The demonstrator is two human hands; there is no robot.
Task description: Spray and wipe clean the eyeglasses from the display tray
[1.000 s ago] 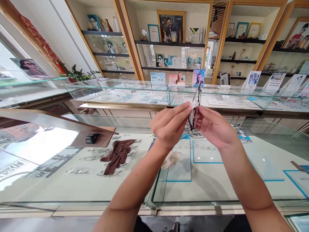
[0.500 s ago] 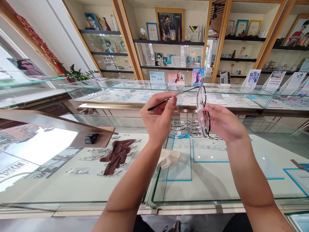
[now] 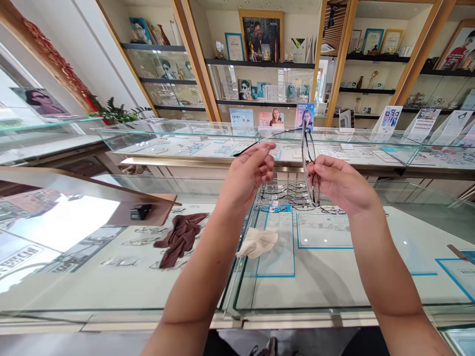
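Held upright over the counter is a pair of glasses [image 3: 305, 157], seen nearly edge-on with its lenses stacked one above the other. My right hand [image 3: 343, 185] pinches it near the bridge between thumb and fingers. One thin dark temple reaches left from the frame, past the top of my left hand [image 3: 247, 173]. The fingers of that hand are loosely bent and apart, just below the temple; whether they touch it is hard to see. Under my hands, a cream cloth [image 3: 260, 242] and a brown cloth [image 3: 181, 237] lie on the glass counter [image 3: 319, 291].
Rows of eyeglass frames [image 3: 287, 195] sit in the display case beneath my hands. A wooden-backed mirror [image 3: 137, 207] stands at left. Farther back run another glass showcase [image 3: 178, 146], small advert cards [image 3: 272, 120] and wall shelves [image 3: 260, 63] with framed pictures.
The fingers of my left hand have loosened from the temple, and the hand has dropped slightly beneath it. The glasses have turned a little, still in my right hand.
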